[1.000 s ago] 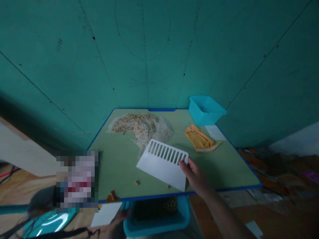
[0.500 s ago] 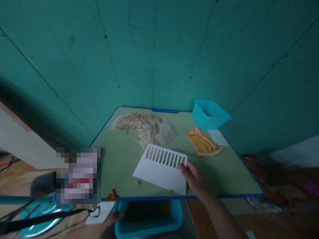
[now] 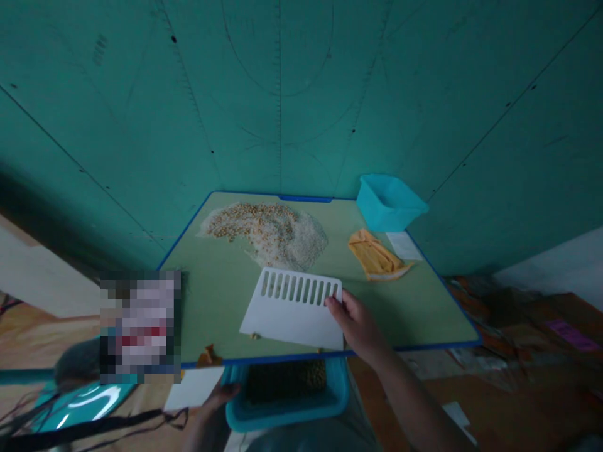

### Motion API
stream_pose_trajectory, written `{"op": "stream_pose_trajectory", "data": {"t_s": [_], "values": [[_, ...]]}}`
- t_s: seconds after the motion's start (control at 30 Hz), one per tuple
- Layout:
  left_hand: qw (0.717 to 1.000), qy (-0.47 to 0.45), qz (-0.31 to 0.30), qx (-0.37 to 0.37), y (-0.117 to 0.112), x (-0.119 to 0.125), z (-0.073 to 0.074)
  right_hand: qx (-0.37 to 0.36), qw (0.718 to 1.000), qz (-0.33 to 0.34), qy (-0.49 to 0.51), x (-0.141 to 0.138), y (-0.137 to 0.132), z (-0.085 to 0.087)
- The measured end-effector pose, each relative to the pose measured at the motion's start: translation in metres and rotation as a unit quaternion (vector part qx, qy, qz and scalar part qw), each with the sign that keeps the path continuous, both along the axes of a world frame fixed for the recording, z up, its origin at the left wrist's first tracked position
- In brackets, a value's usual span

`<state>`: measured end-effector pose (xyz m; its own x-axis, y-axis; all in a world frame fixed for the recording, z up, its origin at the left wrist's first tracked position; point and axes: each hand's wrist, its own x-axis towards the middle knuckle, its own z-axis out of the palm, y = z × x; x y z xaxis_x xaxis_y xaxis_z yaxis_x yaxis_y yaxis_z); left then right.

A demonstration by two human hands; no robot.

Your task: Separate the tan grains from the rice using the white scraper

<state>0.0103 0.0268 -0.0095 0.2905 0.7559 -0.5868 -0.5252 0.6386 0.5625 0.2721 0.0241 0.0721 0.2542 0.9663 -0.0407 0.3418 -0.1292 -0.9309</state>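
Note:
My right hand (image 3: pixel 358 326) grips the right end of a white slotted scraper (image 3: pixel 292 307), which lies tilted on the green table (image 3: pixel 221 295) near its front edge. A couple of loose beans lie along the scraper's near edge. Below the front edge, my left hand (image 3: pixel 217 402) holds the left rim of a blue tub (image 3: pixel 287 411) with yellowish beans in it. A heap of mixed beans and white grain (image 3: pixel 271 232) spreads across the back of the table.
An empty blue tub (image 3: pixel 389 202) stands at the back right, with an orange cloth (image 3: pixel 377 256) and a white paper slip (image 3: pixel 402 246) in front of it. Teal panels rise behind the table. A white card (image 3: pixel 193 388) lies below the front left.
The scraper has slid toward the table's front edge and a little left with my right hand. The left hand keeps its hold on the tub below.

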Motion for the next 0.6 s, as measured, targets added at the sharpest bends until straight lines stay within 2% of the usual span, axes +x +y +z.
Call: {"op": "stream_pose_trajectory", "data": {"t_s": [0.13,0.27,0.6], "values": [[1.0,-0.005,0.005,0.004,0.002,0.002,0.012,-0.008,1.0,0.009,0.003,-0.001,-0.001,0.002],[0.999,0.017,-0.021,0.02,0.005,0.001,0.023,-0.007,1.0,0.018,0.008,-0.005,-0.005,0.004],[0.999,0.045,-0.018,0.022,0.005,-0.007,0.022,-0.016,0.999,0.043,-0.006,-0.005,-0.016,0.003]]}}
